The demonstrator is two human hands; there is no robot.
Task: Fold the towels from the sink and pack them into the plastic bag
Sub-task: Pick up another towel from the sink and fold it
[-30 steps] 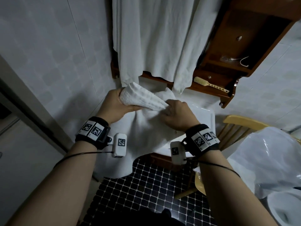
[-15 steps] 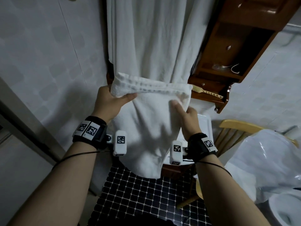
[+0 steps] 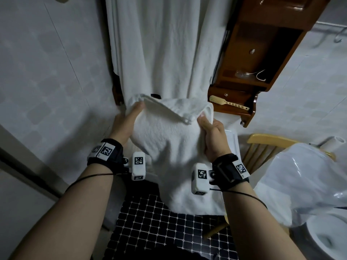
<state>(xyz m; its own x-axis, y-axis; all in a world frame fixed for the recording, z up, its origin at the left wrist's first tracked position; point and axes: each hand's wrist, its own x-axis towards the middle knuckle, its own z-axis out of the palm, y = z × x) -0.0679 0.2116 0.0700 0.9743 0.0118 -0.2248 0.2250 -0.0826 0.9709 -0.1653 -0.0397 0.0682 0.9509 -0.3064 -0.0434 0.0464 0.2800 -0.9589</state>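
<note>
Left hand (image 3: pixel 125 124) and right hand (image 3: pixel 214 136), fingers curled into the cloth, grip a white towel (image 3: pixel 169 147) hanging before the sink (image 3: pixel 232 139). Its top edge, stretched taut half a second ago, now droops folded. Plastic bag (image 3: pixel 300 181) at right.

The towel (image 3: pixel 169 147) hides most of the sink (image 3: pixel 233 140). The plastic bag (image 3: pixel 300 181) runs past the right edge.

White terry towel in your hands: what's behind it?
Only a white sink rim shows right of the white terry towel, with a hanging white cloth above. The towel hides the basin, so any towels inside cannot be seen.
</note>
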